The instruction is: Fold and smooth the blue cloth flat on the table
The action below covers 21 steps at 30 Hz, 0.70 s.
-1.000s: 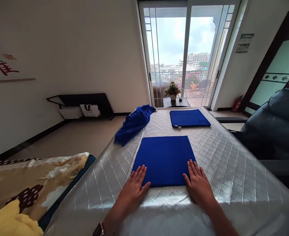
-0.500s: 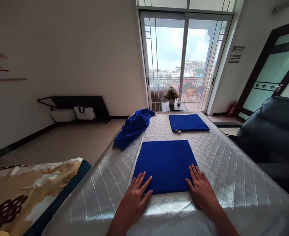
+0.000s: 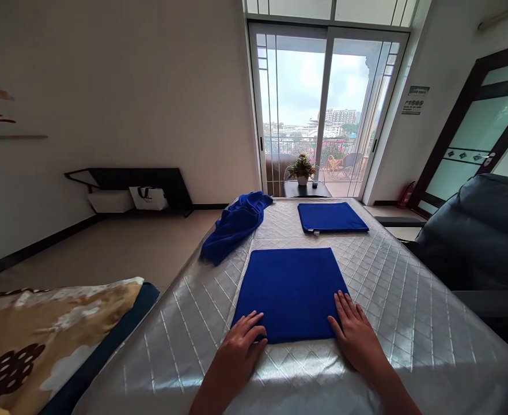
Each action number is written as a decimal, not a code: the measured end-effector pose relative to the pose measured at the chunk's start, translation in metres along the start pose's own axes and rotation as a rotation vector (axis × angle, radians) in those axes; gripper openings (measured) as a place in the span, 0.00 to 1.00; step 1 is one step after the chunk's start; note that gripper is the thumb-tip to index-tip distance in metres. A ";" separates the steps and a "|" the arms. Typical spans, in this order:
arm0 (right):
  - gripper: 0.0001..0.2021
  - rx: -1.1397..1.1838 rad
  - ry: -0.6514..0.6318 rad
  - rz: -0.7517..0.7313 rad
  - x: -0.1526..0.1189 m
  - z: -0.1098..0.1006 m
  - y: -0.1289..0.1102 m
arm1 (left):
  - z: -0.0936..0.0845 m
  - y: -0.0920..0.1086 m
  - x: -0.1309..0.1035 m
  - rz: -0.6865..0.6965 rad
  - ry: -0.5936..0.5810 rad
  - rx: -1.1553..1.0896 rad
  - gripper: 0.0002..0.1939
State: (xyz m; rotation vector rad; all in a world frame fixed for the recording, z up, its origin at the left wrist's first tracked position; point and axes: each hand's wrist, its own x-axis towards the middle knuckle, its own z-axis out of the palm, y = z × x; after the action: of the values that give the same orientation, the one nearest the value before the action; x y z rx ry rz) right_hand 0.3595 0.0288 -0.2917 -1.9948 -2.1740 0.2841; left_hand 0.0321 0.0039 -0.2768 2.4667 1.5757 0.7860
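A blue folded cloth (image 3: 295, 291) lies flat as a near-rectangle on the silver quilted surface (image 3: 392, 311). My left hand (image 3: 242, 349) rests at its near left corner, fingers slightly bent and a little apart, holding nothing. On its near right corner lies my right hand (image 3: 355, 329), palm down with fingers stretched out. Farther back sits a second folded blue cloth (image 3: 332, 217) with a small white tag at its near edge. To the left of that one, a crumpled blue cloth (image 3: 237, 226) is heaped along the surface's edge.
A patterned brown blanket (image 3: 59, 334) is at the lower left. On the right stands a black chair (image 3: 491, 230). Beyond the far edge, a potted plant (image 3: 302, 168) sits on a small table before glass doors. White bags (image 3: 148, 198) rest on a black rack by the wall.
The fingers of my left hand have bent and drawn back slightly toward the cloth's near left corner. My right hand has stayed nearly in place.
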 end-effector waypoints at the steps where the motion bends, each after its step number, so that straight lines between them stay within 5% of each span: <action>1: 0.36 0.000 0.001 0.000 0.000 0.000 0.000 | 0.000 0.000 0.000 -0.001 -0.003 -0.002 0.09; 21: 0.36 0.058 -0.027 0.000 0.002 -0.003 0.002 | -0.003 0.003 0.002 -0.005 -0.001 0.016 0.06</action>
State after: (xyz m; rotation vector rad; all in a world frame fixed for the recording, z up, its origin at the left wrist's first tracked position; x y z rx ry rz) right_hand 0.3625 0.0310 -0.2892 -1.9714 -2.1566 0.3715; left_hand 0.0344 0.0037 -0.2726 2.4727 1.5929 0.7750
